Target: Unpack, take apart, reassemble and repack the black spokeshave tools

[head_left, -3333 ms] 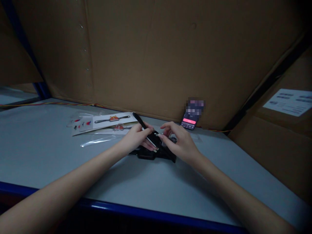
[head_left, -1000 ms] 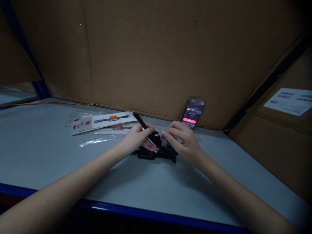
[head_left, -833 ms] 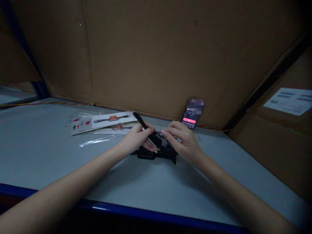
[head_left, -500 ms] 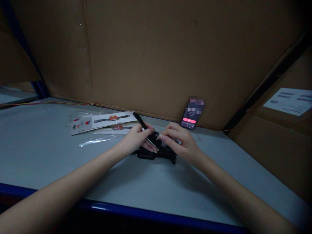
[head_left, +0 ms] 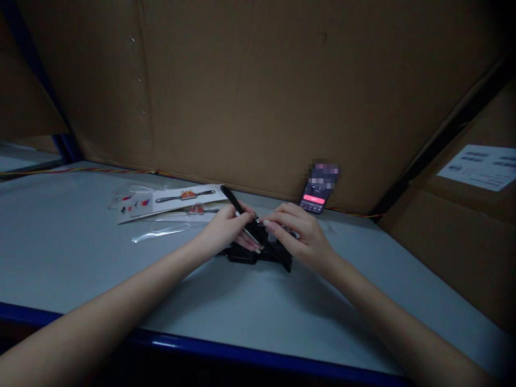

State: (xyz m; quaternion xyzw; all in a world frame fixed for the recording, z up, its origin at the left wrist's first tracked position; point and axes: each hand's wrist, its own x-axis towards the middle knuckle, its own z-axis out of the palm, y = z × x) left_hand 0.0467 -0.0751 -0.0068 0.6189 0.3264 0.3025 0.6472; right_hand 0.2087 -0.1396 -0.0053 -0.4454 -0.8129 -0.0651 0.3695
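My left hand (head_left: 229,228) is closed around the middle of a black two-handled spokeshave (head_left: 231,198). The tool is tilted, one handle up to the left and the other down to the right. My right hand (head_left: 300,231) pinches at a small shiny metal fitting (head_left: 258,221) on the tool's middle; fingertips hide most of it. Beneath the hands, another black tool-like piece (head_left: 242,256) lies on the table, partly covered.
White cards printed with a spokeshave (head_left: 185,195) and clear plastic sleeves (head_left: 157,234) lie left of my hands. A lit phone (head_left: 315,193) leans against the cardboard wall (head_left: 242,97). The grey tabletop (head_left: 80,236) ends at a blue front edge (head_left: 193,345).
My right fingertips have shifted very slightly at the metal fitting. The spokeshave and my left hand stay nearly in place.
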